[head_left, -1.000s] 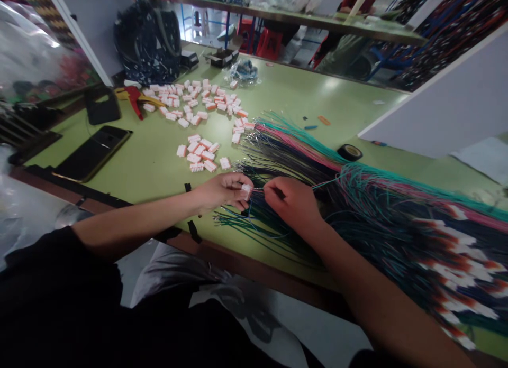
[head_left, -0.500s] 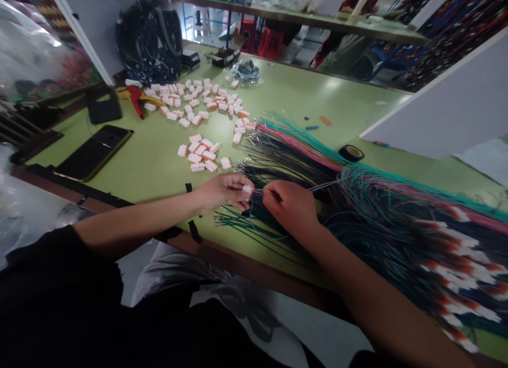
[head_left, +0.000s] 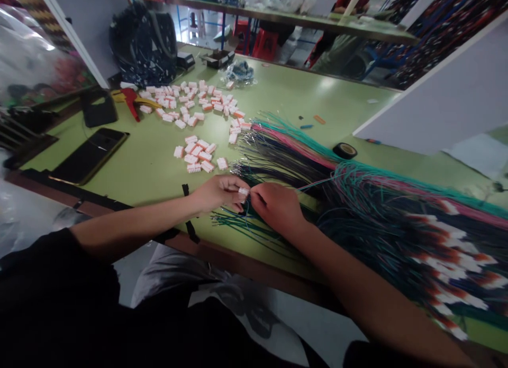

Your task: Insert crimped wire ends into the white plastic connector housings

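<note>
Between the thumb and fingers of my left hand (head_left: pixel 219 192) is a small white plastic connector (head_left: pixel 243 191). My right hand (head_left: pixel 277 205) is pinched on thin wires right beside the connector, its fingertips nearly touching it. Those wires trail out behind my right hand as a thin strand (head_left: pixel 315 185). A blue wire loops down below the connector. Under and beyond my hands lie bundles of loose wires with bare metal tips, some black (head_left: pixel 291 154), some pink (head_left: pixel 293 140) and some green (head_left: pixel 254 231).
White and orange connectors (head_left: pixel 197 154) lie in loose groups. A phone (head_left: pixel 89 155), red and yellow pliers (head_left: pixel 133 101) and a dark bag (head_left: pixel 143 45) are at the left. Black tape (head_left: pixel 345 150) stands near a white partition (head_left: pixel 436 103). Wires with connectors attached (head_left: pixel 448 251) lie at right.
My right hand has moved left, closer to the connector, and the wire gap between my hands has shrunk. The whole view has shifted slightly. My left hand keeps its hold.
</note>
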Available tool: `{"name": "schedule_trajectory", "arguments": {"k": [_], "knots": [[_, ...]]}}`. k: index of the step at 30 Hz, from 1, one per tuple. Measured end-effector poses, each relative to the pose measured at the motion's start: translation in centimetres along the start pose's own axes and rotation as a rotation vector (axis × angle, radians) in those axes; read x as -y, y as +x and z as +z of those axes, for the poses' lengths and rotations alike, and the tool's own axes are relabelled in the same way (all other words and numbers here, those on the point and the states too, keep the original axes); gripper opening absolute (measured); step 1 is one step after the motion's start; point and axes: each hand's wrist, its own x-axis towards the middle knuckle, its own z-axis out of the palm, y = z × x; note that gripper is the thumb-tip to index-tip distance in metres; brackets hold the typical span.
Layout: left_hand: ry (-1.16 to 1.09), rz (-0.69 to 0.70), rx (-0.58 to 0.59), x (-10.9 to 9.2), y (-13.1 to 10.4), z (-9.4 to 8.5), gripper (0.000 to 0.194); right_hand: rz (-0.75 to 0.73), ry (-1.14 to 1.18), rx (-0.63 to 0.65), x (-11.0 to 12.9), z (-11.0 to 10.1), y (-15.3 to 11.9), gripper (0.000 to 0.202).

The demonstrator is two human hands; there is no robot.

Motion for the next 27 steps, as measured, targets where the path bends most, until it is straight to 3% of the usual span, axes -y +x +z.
{"name": "schedule_trajectory", "arguments": {"k": [5,13,21,23,27], "knots": [[0.002,-0.014,-0.056,-0.3,-0.2,0.4,0.012,0.001,0.213,0.018,-0.6,-0.5,0.3,0.022],[0.097,-0.025,-0.066,-0.4,-0.6,0.3,0.010,-0.020,0.180,0.012,-0.4,0.3,0.4,0.026],[0.132,0.023,-0.142,-1.0,-0.2,0.5,0.018,-0.166,0.321,-0.136,-2.7,-0.5,1.1,0.024],[0.201,0.051,-0.154,-1.4,-0.4,0.6,0.019,-0.163,0.333,-0.103,-2.3,-1.0,0.9,0.033],[0.345,0.123,-0.157,-2.1,-1.2,1.1,0.022,-0.092,0.232,0.080,-1.2,-1.4,0.3,0.051]]}}
